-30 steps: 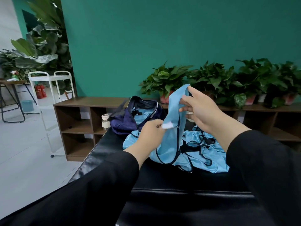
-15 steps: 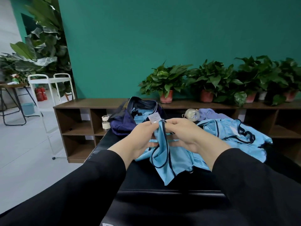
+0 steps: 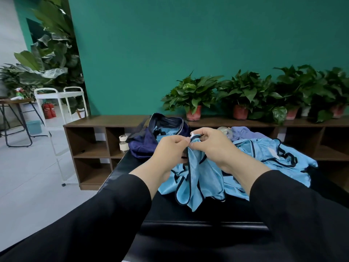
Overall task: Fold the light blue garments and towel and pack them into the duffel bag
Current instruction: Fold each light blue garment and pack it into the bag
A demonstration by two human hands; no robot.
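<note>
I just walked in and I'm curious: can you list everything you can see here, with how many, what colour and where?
held garment: one, light blue with dark trim, bunched in both hands over the black table
garment pile: count unclear, light blue, on the table at right
lilac cloth: one, behind the pile
duffel bag: one, navy, open, far left of the table, light blue cloth inside
black table: one, in front of the person
wooden shelf unit: one, brown, along the green wall
potted plants: at least four, green, on the shelf top
small jar: one, whitish, in a shelf cubby
white cart: one, at left
left hand: pinches the garment's top
right hand: grips the same spot
</note>
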